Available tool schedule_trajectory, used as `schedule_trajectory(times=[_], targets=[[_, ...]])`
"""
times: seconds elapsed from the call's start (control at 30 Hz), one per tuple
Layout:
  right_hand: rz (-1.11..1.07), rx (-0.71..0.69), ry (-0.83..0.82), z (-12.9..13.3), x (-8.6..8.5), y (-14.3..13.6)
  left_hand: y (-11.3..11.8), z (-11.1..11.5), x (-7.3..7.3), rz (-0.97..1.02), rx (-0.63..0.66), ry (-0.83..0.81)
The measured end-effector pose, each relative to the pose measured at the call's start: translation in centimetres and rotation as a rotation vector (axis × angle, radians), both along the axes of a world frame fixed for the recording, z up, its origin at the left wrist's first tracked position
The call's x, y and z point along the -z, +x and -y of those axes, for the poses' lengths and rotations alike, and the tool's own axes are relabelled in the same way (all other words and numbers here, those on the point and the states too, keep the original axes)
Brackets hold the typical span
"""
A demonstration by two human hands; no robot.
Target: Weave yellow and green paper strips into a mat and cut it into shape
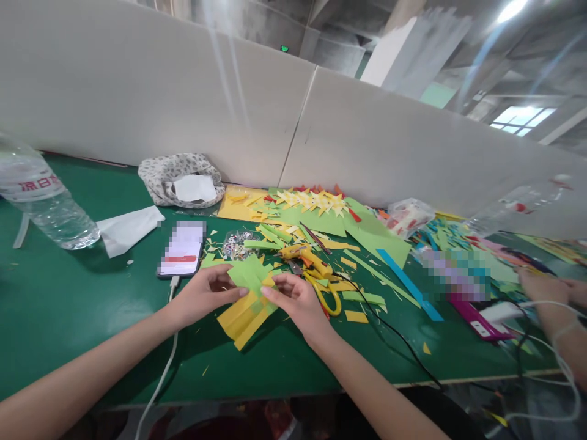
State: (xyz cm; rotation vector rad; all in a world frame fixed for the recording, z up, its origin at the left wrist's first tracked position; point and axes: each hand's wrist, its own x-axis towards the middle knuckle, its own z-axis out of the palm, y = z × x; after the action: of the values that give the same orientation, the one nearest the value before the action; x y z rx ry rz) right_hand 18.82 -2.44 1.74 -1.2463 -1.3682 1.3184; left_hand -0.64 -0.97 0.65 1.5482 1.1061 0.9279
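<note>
Both hands are pinched on one paper piece: the left hand (pixel 208 294) grips the left edge of its green paper (pixel 247 272), and the right hand (pixel 300 300) holds the right side, thumb resting near where green meets yellow paper (pixel 243 321). The piece is held above the desk (pixel 114 360), near its front edge, with the yellow part slanting down toward the person. Just behind the right hand lie a yellow glue gun (pixel 309 260) and yellow-handled scissors (pixel 338 300), among scattered paper strips. A phone (pixel 182 250) lies left of the piece, with a white cable (pixel 166 373) plugged in. Another person's hand (pixel 541 287) shows at far right
</note>
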Motion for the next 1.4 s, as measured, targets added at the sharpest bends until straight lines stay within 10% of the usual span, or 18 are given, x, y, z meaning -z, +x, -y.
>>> schedule_trajectory(times=[0.23, 0.47, 0.73, 0.97, 1.23, 1.4], targets=[[-0.101, 0.145, 0.012, -0.1, 0.1, 0.2, 0.0, 0.2, -0.3, 0.088, 0.055, -0.229], [-0.116, -0.066, 0.258, -0.4, -0.4, 1.3, -1.0, 0.1, -0.2, 0.2, -0.021, 0.099], [-0.142, -0.08, -0.126, -0.1, -0.5, 0.7, -0.9, 0.3, -0.2, 0.233, 0.119, 0.04], [-0.026, 0.122, -0.003, -0.3, 0.5, 0.5, -0.5, 0.0, -1.3, 0.32, -0.162, -0.263], [-0.054, 0.06, 0.015, -0.1, 1.4, -0.7, 0.1, 0.3, -0.8, 0.081, -0.005, -0.317], [-0.061, 0.26, 0.14, -1.8, -0.2, 1.7, -0.1, 0.1, -0.5, -0.03, 0.108, -0.324]])
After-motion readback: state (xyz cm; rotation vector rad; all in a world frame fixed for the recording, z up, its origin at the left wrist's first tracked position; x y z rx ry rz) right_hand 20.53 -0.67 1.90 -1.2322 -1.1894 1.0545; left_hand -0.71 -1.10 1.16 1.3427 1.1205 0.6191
